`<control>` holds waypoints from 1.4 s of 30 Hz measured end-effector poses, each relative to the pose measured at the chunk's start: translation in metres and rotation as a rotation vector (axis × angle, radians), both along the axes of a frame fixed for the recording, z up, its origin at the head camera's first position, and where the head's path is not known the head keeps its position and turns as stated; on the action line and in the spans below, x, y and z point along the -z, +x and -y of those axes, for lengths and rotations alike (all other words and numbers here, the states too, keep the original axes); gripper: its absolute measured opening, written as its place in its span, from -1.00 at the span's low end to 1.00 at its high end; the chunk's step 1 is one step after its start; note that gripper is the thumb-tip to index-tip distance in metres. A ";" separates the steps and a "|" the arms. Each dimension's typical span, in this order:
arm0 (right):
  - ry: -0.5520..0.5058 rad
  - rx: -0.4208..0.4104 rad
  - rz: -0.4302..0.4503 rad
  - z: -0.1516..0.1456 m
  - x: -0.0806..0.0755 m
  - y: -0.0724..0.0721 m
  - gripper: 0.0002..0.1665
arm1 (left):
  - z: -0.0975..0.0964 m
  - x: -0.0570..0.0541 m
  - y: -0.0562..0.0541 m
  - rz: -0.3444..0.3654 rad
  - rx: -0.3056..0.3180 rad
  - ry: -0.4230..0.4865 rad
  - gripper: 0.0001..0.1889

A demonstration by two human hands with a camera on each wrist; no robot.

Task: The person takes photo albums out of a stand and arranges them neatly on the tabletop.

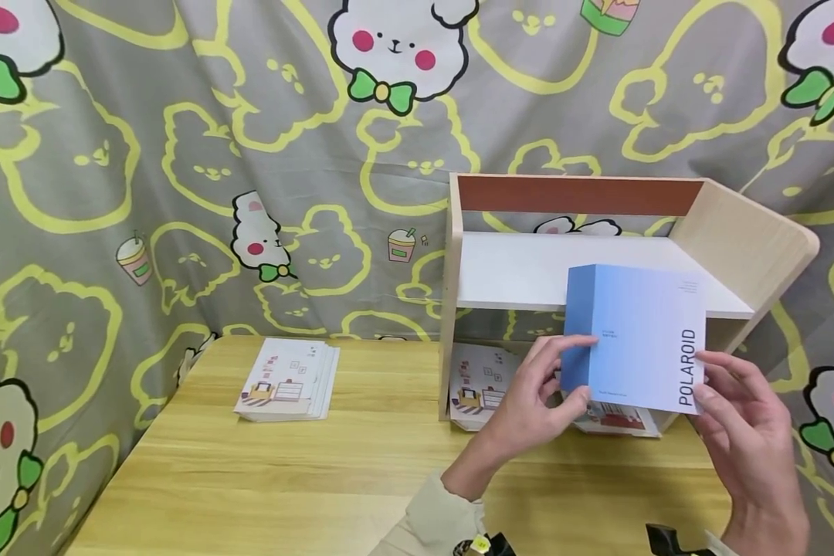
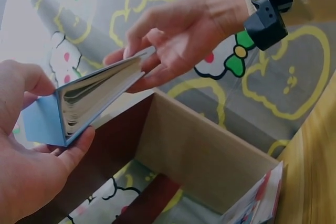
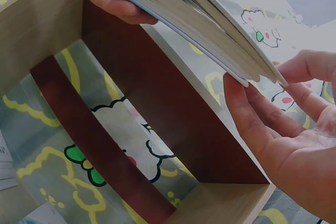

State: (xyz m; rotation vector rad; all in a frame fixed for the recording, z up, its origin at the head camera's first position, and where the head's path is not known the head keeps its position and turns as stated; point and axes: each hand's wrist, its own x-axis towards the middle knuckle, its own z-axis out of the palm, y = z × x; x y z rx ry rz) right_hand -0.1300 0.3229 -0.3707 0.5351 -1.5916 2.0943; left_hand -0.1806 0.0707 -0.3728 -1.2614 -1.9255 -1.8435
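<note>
Light-blue, rectangular POLAROID album (image 1: 642,340) held up before a pale wooden shelf unit (image 1: 744,239).
The left hand (image 1: 538,390) pinches its spine side; the right hand (image 1: 754,421) pinches the opposite edge.

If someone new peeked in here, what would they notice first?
Probably the blue POLAROID book, held in front of the wooden shelf by the person's left grip and right grip. Next might come the cloth behind the table, with its pink-cheeked white cartoon animals.
</note>
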 end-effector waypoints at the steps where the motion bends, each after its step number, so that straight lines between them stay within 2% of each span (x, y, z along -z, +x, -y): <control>1: -0.009 -0.040 -0.024 -0.001 0.000 0.000 -0.44 | 0.001 0.000 0.000 0.002 -0.003 0.000 -0.42; 2: -0.015 -0.080 -0.046 -0.002 0.001 -0.001 -0.43 | 0.002 0.001 0.001 0.006 -0.006 0.002 -0.43; 5: 0.007 -0.117 -0.060 -0.002 0.002 -0.001 -0.42 | 0.005 0.003 0.001 0.012 -0.010 0.010 -0.43; 9: 0.043 -0.089 -0.054 -0.002 0.003 -0.002 -0.43 | 0.008 0.006 0.001 0.000 -0.012 0.011 -0.42; 14: -0.030 -0.246 -0.155 -0.003 0.008 -0.007 -0.40 | 0.012 0.009 0.002 0.000 -0.002 0.009 -0.42; 16: -0.022 -0.263 -0.162 -0.002 0.008 -0.009 -0.41 | 0.015 0.010 0.003 0.008 0.000 0.018 -0.42; 19: 0.019 -0.245 -0.150 0.000 0.008 -0.009 -0.43 | 0.018 0.013 0.003 0.030 0.012 0.038 -0.43; 26: 0.197 -0.076 -0.012 0.008 0.002 -0.002 -0.48 | 0.025 0.020 0.003 0.055 0.043 0.087 -0.45; 33: 0.282 -0.087 0.008 0.016 0.002 -0.007 -0.48 | 0.035 0.030 0.005 0.113 0.024 0.102 -0.44; 42: 0.297 -0.061 -0.025 0.015 0.001 -0.005 -0.48 | 0.032 0.033 0.005 0.054 0.015 0.139 -0.47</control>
